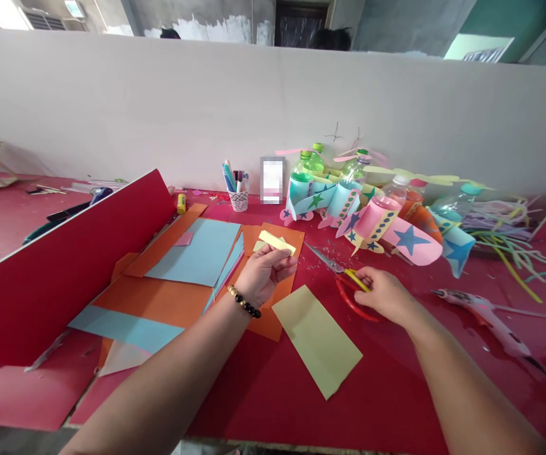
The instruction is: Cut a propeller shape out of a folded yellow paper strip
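My left hand [266, 272] pinches a small pale-yellow strip of paper [277, 242], which looks folded, above orange paper sheets. In my right hand [383, 292] is a pair of scissors [332, 260] with red and yellow handles. The fingers close round the yellow handle, and the blades lie low over the red tabletop, pointing away to the left. Between my forearms a larger pale yellow-green paper sheet [319, 341] lies flat on the table.
Blue sheets [194, 253] and orange sheets [154, 306] lie on the left beside a red board [78, 272]. A pen cup [239, 201] and decorated bottle planes [372, 215] stand at the back. A pink glue gun [484, 319] lies at the right, near paper strips [514, 230].
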The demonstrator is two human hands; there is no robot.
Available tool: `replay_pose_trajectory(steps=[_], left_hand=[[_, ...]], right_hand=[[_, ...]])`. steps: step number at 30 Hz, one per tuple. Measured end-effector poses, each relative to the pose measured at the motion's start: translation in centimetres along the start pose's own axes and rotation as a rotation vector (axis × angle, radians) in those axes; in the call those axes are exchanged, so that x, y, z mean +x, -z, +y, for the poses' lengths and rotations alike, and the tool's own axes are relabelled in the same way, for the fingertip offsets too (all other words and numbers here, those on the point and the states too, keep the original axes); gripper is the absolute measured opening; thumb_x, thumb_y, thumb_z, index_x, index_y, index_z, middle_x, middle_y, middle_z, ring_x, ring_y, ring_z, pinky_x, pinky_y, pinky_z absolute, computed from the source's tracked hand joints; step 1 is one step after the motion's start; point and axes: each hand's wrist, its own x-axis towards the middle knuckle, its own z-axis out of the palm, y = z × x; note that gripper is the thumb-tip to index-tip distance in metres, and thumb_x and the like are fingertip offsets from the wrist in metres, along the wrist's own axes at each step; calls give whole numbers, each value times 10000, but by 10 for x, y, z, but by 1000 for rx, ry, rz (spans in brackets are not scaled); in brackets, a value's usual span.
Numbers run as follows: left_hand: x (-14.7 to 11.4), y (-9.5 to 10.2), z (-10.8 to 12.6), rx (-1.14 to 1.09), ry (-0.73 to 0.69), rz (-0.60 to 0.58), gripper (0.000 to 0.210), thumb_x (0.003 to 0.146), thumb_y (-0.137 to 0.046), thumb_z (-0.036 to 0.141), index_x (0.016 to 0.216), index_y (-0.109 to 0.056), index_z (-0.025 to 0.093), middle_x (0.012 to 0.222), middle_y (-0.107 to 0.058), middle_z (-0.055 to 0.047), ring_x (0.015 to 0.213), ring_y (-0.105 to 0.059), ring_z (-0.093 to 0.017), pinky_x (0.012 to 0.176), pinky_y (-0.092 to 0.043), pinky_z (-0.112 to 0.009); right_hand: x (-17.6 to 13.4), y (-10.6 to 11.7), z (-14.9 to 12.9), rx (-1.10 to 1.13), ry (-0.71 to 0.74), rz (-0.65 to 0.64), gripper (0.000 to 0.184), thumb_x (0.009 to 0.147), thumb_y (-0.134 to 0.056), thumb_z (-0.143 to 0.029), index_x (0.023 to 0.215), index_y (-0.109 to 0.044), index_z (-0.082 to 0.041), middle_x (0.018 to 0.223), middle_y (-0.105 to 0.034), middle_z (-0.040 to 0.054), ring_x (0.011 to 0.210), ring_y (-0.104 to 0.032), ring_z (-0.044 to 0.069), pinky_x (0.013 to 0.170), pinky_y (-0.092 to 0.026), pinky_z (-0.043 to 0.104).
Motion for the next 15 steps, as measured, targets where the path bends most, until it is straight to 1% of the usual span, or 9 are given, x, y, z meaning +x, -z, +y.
replay_pose_trajectory(steps=[2, 4, 6, 8, 10, 13, 15], left_hand=[[0, -1, 1, -23, 0, 24, 161, 713, -714, 163, 749, -559, 137, 666, -602, 15, 693, -657, -102, 656, -558, -221], [-1, -3, 3, -42, -13, 45, 159, 716, -705, 161, 742, -550, 137, 663, -604, 14, 697, -663, -107, 645, -555, -216], [-2, -4, 4, -52, -46, 45, 183, 710, -706, 159, 725, -525, 143, 688, -620, 10, 707, -671, -116, 644, -555, -224], [-5, -6, 5, -49, -95, 27, 223, 701, -717, 165, 707, -494, 150, 739, -643, 1, 716, -679, -127, 641, -556, -238], [-7, -7, 7, -28, -149, 3, 240, 701, -723, 184, 705, -485, 154, 775, -661, -7, 722, -684, -134, 639, -555, -246], [-11, -9, 10, 33, -205, -37, 190, 731, -704, 216, 755, -527, 151, 750, -664, -18, 734, -686, -141, 647, -550, -243], [-13, -10, 12, 75, -228, -66, 161, 747, -685, 220, 800, -553, 145, 755, -664, -27, 727, -683, -136, 646, -545, -238]], right_hand=[[-6, 0, -9, 255, 10, -26, 226, 669, -709, -328, 815, -591, -201, 675, -611, 8, 601, -569, 172, 519, -399, 258], [-15, -1, -21, 520, 74, -83, 307, 693, -717, -427, 839, -568, -202, 751, -607, 19, 637, -562, 164, 534, -419, 250], [-27, -2, -33, 654, 136, -212, 358, 742, -671, -503, 907, -568, -202, 819, -586, 31, 635, -534, 146, 535, -425, 243], [-38, -2, -43, 693, 172, -337, 410, 745, -664, -547, 943, -560, -203, 852, -556, 31, 645, -511, 136, 571, -443, 242], [-46, 0, -50, 669, 185, -418, 440, 757, -646, -577, 968, -556, -202, 839, -533, 29, 676, -504, 144, 630, -463, 254], [-52, 5, -54, 625, 189, -459, 466, 784, -593, -614, 1002, -563, -205, 879, -533, 45, 746, -512, 169, 718, -478, 281], [-53, 7, -55, 619, 193, -481, 485, 774, -586, -637, 1018, -565, -217, 932, -536, 55, 799, -514, 185, 757, -478, 284]])
